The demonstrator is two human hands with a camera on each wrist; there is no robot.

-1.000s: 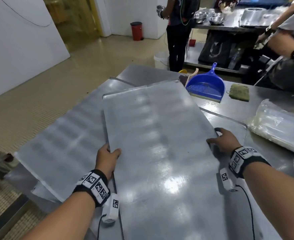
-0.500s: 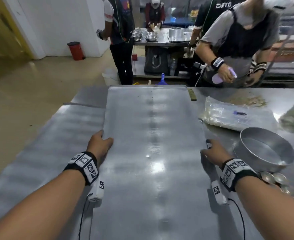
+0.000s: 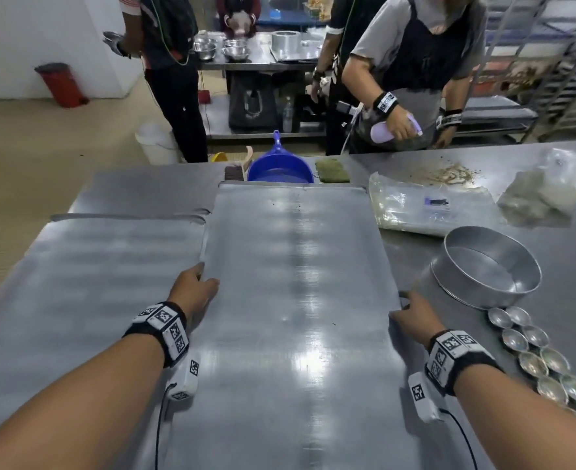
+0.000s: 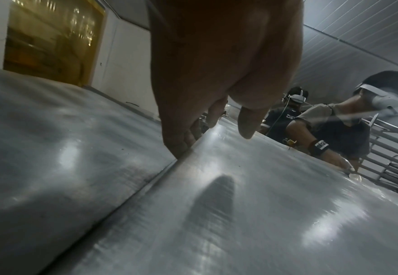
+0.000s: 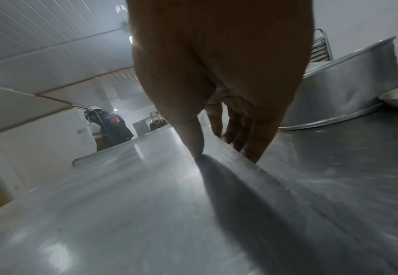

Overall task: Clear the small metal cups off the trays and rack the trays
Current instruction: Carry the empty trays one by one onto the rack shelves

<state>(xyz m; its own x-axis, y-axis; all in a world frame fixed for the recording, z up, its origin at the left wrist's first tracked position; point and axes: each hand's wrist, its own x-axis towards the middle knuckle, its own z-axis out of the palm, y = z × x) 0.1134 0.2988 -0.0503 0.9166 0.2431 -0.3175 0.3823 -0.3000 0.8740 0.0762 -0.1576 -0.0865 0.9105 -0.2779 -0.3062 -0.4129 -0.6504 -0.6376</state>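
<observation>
On opposite long edges of the tray (image 3: 293,300), left hand (image 3: 191,291) and right hand (image 3: 415,320) each keep a pinching grip.

Little can be read. In the left wrist view, white capitals stand on the chest of a dark shirt (image 4: 287,121) at two o'clock in the frame. They seem to begin "CHI"; the rest is too small to tell.

In the head view, a clear plastic bag (image 3: 415,212) at two o'clock from the tray (image 3: 296,300) bears a white label with purple print, illegible. A black bag (image 3: 252,103) at twelve o'clock, under the far table (image 3: 252,66), carries a white logo too blurred to read. The wristbands (image 3: 164,329) show black-and-white square code markers, no letters.
</observation>
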